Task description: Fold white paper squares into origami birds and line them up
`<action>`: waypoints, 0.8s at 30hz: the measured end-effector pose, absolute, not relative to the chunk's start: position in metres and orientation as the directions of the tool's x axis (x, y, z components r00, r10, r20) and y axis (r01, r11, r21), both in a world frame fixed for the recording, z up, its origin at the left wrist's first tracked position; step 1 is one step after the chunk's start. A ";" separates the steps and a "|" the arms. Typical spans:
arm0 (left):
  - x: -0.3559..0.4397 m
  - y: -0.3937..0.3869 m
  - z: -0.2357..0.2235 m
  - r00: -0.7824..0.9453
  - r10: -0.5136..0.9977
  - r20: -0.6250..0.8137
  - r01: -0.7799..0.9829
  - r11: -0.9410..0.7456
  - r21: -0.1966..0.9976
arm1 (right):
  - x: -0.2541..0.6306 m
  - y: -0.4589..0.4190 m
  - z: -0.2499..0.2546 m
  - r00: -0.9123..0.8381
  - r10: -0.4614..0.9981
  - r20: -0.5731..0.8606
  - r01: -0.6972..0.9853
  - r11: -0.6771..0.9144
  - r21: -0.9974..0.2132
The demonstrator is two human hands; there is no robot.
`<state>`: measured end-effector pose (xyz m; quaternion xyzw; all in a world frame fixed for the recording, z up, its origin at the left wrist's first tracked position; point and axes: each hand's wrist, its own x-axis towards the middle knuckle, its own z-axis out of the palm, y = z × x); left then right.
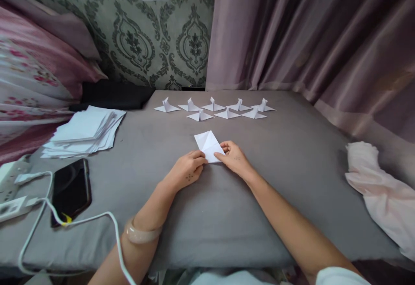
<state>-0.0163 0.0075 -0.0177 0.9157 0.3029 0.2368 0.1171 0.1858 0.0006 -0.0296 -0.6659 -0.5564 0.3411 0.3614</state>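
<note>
A small folded sheet of white paper [210, 146], with crease lines across its face, is held between my two hands over the grey cloth. My left hand [192, 167] grips its lower left corner, fingers closed together. On its right edge, my right hand [234, 157] pinches the paper, thumb on top and fingers curled behind. Just beyond stand two rows of folded white paper figures [227, 113] with spread, wing-like points and a raised middle.
A stack of white paper sheets [79, 129] lies at the left, by a black folded item [113, 95]. Nearer are a dark phone [71, 190], a white cable [110, 218] crossing my left forearm, and a power strip [13, 177]. Pale pink cloth [382, 190] lies right; curtains hang behind.
</note>
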 end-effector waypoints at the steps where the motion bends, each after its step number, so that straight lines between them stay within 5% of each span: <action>1: -0.016 0.007 -0.016 0.677 0.617 0.401 0.506 -0.786 0.355 | 0.184 0.002 -0.026 0.132 0.991 -0.024 0.483 -0.086 -0.871; 4: -0.016 0.004 -0.008 0.501 0.626 0.598 0.585 -0.754 0.298 | 0.182 0.003 -0.007 0.105 0.959 0.263 0.574 0.157 -0.804; 7: -0.016 -0.001 0.001 0.345 0.537 0.770 0.703 -0.691 0.168 | 0.183 0.001 0.007 -0.112 0.832 0.543 0.766 0.420 -0.486; 11: -0.014 -0.007 0.002 0.524 0.551 0.650 0.710 -0.704 0.024 | 0.189 -0.005 -0.006 -0.453 0.753 0.478 0.776 0.597 -0.204; 15: -0.010 -0.007 -0.003 0.713 0.582 0.391 0.606 -0.792 0.074 | 0.197 -0.018 -0.025 -0.447 0.794 0.412 0.807 0.556 -0.198; 24: -0.009 -0.005 -0.007 0.670 0.657 0.346 0.637 -0.748 0.187 | 0.206 -0.025 -0.032 -0.180 0.907 0.380 0.819 0.353 -0.453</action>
